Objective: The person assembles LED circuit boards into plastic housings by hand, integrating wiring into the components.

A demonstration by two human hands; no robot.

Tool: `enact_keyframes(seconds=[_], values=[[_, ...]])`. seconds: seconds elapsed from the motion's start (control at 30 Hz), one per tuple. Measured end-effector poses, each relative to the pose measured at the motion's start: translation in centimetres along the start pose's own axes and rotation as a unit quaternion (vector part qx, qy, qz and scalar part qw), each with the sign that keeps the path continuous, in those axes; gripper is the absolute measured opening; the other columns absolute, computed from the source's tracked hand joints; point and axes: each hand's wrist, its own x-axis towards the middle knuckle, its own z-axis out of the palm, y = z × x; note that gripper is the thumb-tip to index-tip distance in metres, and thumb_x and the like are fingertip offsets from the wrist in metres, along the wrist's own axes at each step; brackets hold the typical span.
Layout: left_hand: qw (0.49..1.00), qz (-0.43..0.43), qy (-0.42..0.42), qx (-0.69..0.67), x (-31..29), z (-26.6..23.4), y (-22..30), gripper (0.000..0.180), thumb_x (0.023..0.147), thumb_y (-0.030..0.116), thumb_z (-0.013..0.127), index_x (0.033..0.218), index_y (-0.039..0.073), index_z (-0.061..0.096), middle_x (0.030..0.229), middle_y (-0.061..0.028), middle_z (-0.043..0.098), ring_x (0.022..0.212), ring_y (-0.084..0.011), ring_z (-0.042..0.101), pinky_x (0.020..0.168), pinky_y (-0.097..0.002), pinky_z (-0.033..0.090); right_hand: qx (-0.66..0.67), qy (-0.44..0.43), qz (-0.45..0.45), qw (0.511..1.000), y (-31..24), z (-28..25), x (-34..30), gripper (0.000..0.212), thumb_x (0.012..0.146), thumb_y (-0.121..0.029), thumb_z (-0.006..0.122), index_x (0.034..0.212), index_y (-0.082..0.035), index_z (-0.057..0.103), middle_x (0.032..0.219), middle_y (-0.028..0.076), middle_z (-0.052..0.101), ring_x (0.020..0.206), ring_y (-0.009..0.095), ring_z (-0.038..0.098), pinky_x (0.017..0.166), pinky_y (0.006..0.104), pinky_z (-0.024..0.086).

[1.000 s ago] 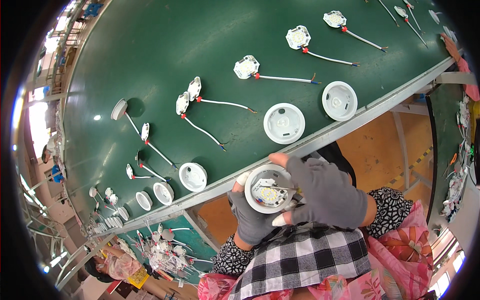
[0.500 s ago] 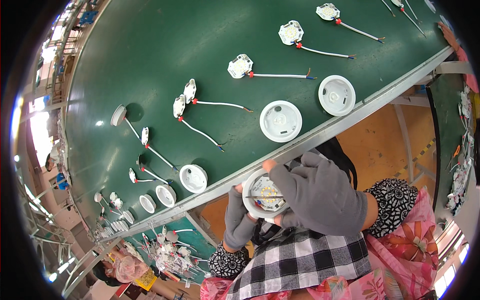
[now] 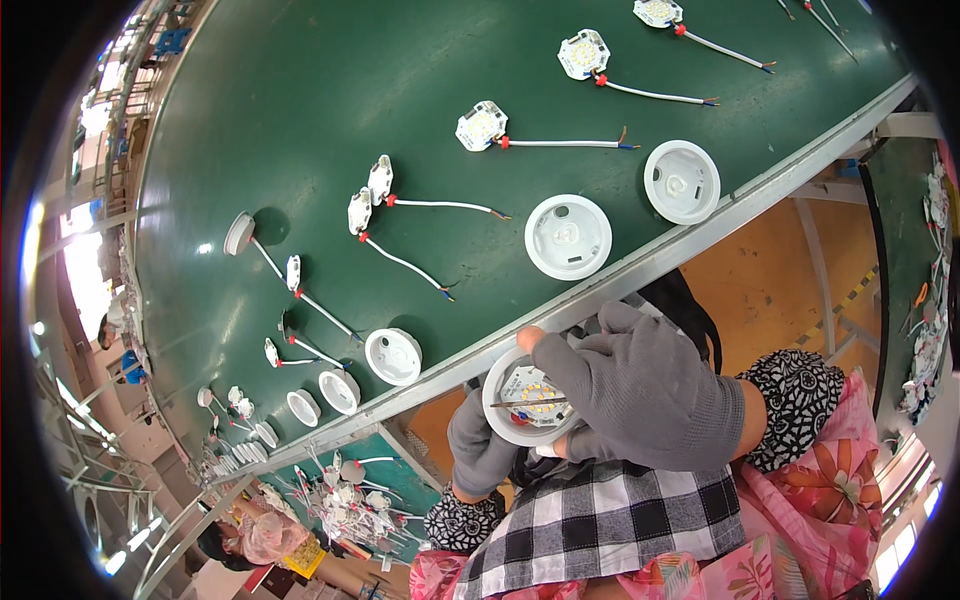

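Both my hands wear grey gloves and hold one round white lamp housing [image 3: 510, 425] just below the edge of the green belt table [image 3: 300, 130]. My left hand [image 3: 478, 445] cups the housing from underneath. Over its right side lies my right hand [image 3: 640, 395], pressing a white LED board [image 3: 535, 395] with a thin wire into it. On the belt nearest my hands sit three empty white housings [image 3: 568, 237], [image 3: 681, 181], [image 3: 393, 356]. Further up the belt lie loose LED boards with wires [image 3: 483, 127].
More LED boards with leads [image 3: 585, 53] and small housings [image 3: 339, 391] line the belt toward the left. A heap of wired parts [image 3: 345, 500] lies on a lower green surface. Another person [image 3: 250, 540] sits at the lower left. The orange floor [image 3: 770, 280] shows under the table.
My hands and the housing have shifted slightly down and left in view. The right hand has closed further over the housing and LED board.
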Motion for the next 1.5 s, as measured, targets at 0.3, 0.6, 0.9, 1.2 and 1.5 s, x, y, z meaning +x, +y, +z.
enact_keyframes(seconds=[0.3, 0.6, 0.9, 1.2, 1.5], values=[[0.99, 0.061, 0.093, 0.091, -0.6, 0.4, -0.8, 0.021, 0.086, 0.008, 0.069, 0.105, -0.001, 0.064, 0.098, -0.0086, 0.07, 0.086, -0.0158, 0.067, 0.077, -0.0286, 0.051, 0.026, 0.088, -0.1, 0.991, 0.6, 0.8, 0.5, 0.072, 0.076, -0.032, 0.067, 0.129, 0.015, 0.05, 0.067, 0.003, 0.048, 0.057, 0.018, 0.055, 0.072, 0.0385, 0.049], [1.0, 0.013, 0.02, 0.009, -1.6, -0.5, -0.7, 0.025, 0.09, 0.015, 0.067, 0.107, -0.001, 0.06, 0.093, -0.005, 0.069, 0.081, -0.0093, 0.063, 0.075, -0.0244, 0.05, 0.15, -0.039, 0.049, 0.987, 0.7, -0.4, 1.0, 0.09, 0.064, -0.058, 0.08, 0.129, -0.004, 0.051, 0.096, 0.017, 0.067, 0.088, 0.033, 0.064, 0.074, 0.0415, 0.051], [0.974, -0.179, -0.035, 0.136, -0.2, -0.8, 3.8, 0.018, 0.085, 0.01, 0.061, 0.101, 0.002, 0.058, 0.063, -0.0057, 0.055, 0.05, -0.0083, 0.046, 0.052, -0.0258, 0.038, 0.268, -0.078, 0.153, 0.948, 1.8, 1.4, -0.5, 0.086, 0.072, -0.059, 0.075, 0.134, -0.006, 0.048, 0.08, 0.014, 0.061, 0.076, 0.033, 0.062, 0.068, 0.04, 0.051], [0.941, -0.249, -0.197, 0.118, -2.9, -0.5, 2.7, 0.02, 0.085, 0.01, 0.059, 0.103, 0.001, 0.057, 0.073, -0.0111, 0.059, 0.063, -0.0125, 0.054, 0.059, -0.0298, 0.046, 0.168, -0.25, 0.118, 0.946, -0.2, 8.4, -3.0, 0.076, 0.07, -0.05, 0.08, 0.127, -0.008, 0.053, 0.093, 0.016, 0.068, 0.083, 0.033, 0.066, 0.071, 0.0423, 0.053], [0.969, -0.086, -0.23, -0.008, -6.3, 0.0, -4.6, 0.024, 0.095, 0.011, 0.057, 0.117, 0.005, 0.048, 0.094, -0.0151, 0.064, 0.078, -0.0272, 0.065, 0.069, -0.0343, 0.048, 0.404, -0.301, 0.166, 0.848, 3.2, 11.7, -4.5, 0.084, 0.062, -0.039, 0.089, 0.131, -0.006, 0.053, 0.11, 0.011, 0.068, 0.101, 0.022, 0.068, 0.087, 0.0314, 0.056]])
